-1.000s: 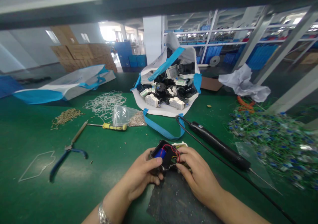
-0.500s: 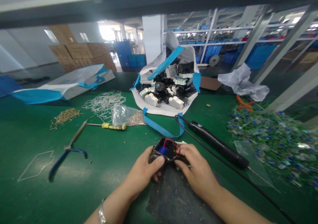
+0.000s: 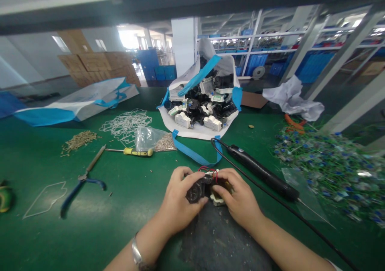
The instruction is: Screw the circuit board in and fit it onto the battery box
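Observation:
My left hand (image 3: 181, 201) is closed around a black plastic housing (image 3: 195, 191), turned so a round, dark face shows. My right hand (image 3: 237, 193) pinches a cream-white plastic part (image 3: 217, 200) right beside it, partly hidden by the fingers. Thin red wires (image 3: 207, 168) arch over the top between the two pieces. Both hands are above the upper end of a dark, worn mat (image 3: 222, 239) on the green table. A black electric screwdriver (image 3: 264, 170) with a long bit and cable lies to the right of my right hand.
Ahead stands a white bag (image 3: 192, 132) full of black and white housings. Leftward lie pliers (image 3: 82, 178), a yellow screwdriver (image 3: 135, 152), wire frames (image 3: 128, 124), a screw pile (image 3: 80, 141) and a small plastic bag (image 3: 165, 142). Green-wired parts (image 3: 327, 166) are heaped at right.
My left hand has tipped the black housing over, so its open inside no longer faces me. The cream-white part in my right hand shows more. The view has shifted slightly.

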A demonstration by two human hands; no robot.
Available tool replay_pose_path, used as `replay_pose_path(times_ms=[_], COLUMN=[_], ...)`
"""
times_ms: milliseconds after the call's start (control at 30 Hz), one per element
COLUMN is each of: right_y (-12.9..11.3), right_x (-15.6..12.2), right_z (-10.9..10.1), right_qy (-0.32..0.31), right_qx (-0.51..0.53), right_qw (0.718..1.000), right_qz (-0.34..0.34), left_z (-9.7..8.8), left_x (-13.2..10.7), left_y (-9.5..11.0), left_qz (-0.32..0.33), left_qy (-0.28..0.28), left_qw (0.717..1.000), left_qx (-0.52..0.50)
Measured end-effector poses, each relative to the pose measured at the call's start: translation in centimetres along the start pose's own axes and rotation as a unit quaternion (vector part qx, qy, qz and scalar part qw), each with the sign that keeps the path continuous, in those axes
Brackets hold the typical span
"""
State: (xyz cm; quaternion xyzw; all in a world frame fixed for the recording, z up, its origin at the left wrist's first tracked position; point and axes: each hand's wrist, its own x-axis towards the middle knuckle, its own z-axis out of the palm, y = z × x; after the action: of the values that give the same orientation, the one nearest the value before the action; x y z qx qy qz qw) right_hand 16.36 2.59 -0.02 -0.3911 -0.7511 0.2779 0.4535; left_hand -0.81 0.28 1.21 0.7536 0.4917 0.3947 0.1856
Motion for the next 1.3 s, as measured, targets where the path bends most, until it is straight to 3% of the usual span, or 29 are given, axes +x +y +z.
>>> replay_pose_path(times_ms=[367, 833, 1300], right_y=[-0.20, -0.01, -0.22], right_x=[-0.30, -0.41, -0.22], right_z=[0.13, 0.14, -0.39], right_qy=[-0.012, -0.022, -0.022], right_qx=[0.038, 0.043, -0.012], right_qw=[0.999, 0.999, 1.000], right_qz=[0.007, 0.009, 0.005], left_z=[-0.74, -0.79, -0.68], left_x=[-0.03, 0.10, -0.05], left_y=[0.67, 0.88, 0.63], left_qz=[-0.031, -0.045, -0.064], left_qy=[-0.013, -0.036, -0.019], left_qw=[0.996, 0.997, 0.996], left_qx=[-0.078, -0.047, -0.051])
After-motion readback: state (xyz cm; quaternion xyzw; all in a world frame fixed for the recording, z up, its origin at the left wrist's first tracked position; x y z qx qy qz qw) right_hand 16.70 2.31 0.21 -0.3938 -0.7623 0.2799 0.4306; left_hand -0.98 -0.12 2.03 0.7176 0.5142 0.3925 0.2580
